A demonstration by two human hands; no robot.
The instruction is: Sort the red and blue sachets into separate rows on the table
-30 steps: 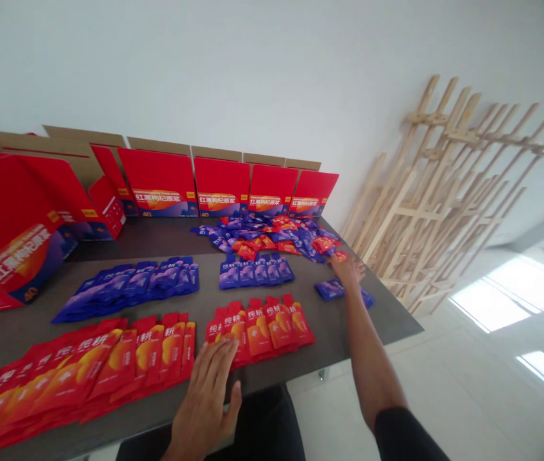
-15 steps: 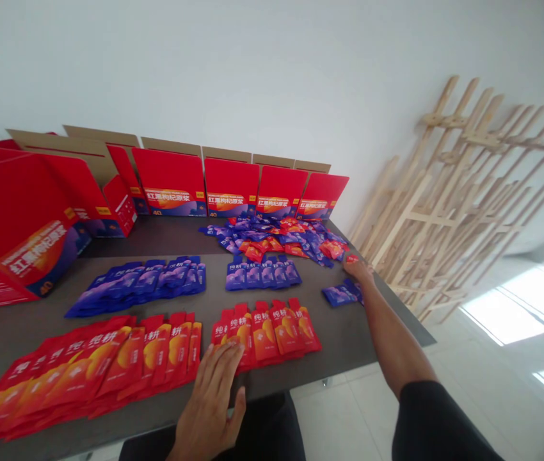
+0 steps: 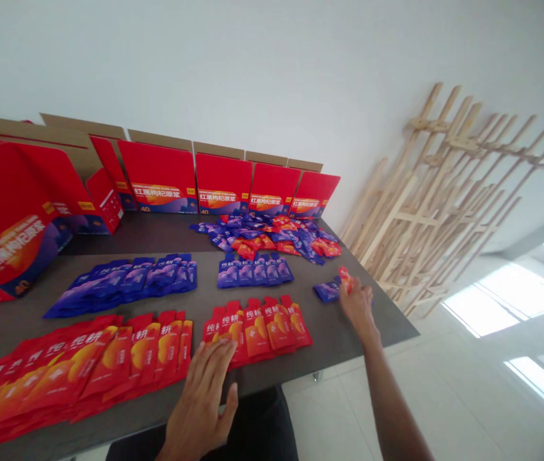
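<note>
My right hand [image 3: 359, 303] grips a red pouch [image 3: 344, 275] whose top sticks out past the fingers, over the table's right part. Just left of that hand lies a blue pouch [image 3: 326, 292], partly hidden. My left hand [image 3: 203, 392] rests with fingers stretched out on the near-left edge of a short row of overlapping red pouches [image 3: 256, 328]. Behind that row is a short row of blue pouches [image 3: 254, 272]. Further left spread a longer row of red pouches [image 3: 89, 362] and one of blue pouches [image 3: 125, 282]. A mixed heap of red and blue pouches [image 3: 267, 235] lies further back.
Open red cartons [image 3: 157, 173] line the table's back against the wall, with larger ones [image 3: 17, 211] at the left. Wooden easels [image 3: 425, 192] lean beyond the right end. The grey table's [image 3: 387, 323] right edge lies near my right forearm.
My right hand has drawn back from the heap's right end toward me, bringing a red pouch along. The left hand stays on the red row. The whole view has shifted slightly.
</note>
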